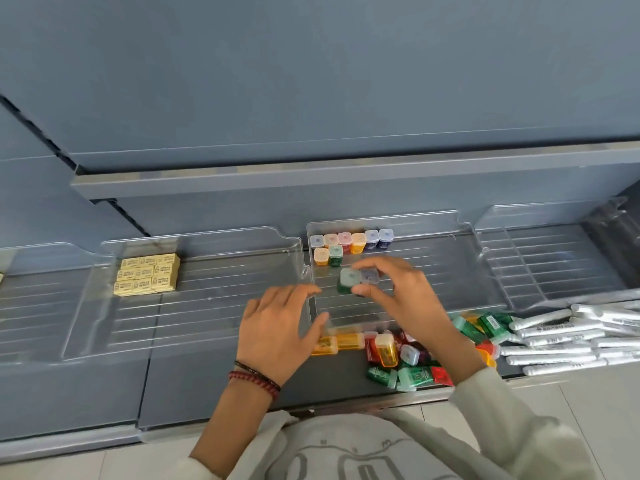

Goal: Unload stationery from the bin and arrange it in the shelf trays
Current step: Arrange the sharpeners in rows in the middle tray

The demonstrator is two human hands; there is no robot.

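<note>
**Two sharpeners (356, 280) pinched over middle tray (450, 271)**

Erasers (147, 273) sit in the left tray (225, 271). The left hand (277, 327), fingers loose and spread, rests at the middle tray's front corner. The right hand (405, 292) pinches both sharpeners above that tray. A loose pile (398, 355) and pens (561, 341) lie further right.

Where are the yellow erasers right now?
In the head view, the yellow erasers sit left of centre, near the back left corner of a clear tray, the one just left of the tray holding the sharpeners.
</note>
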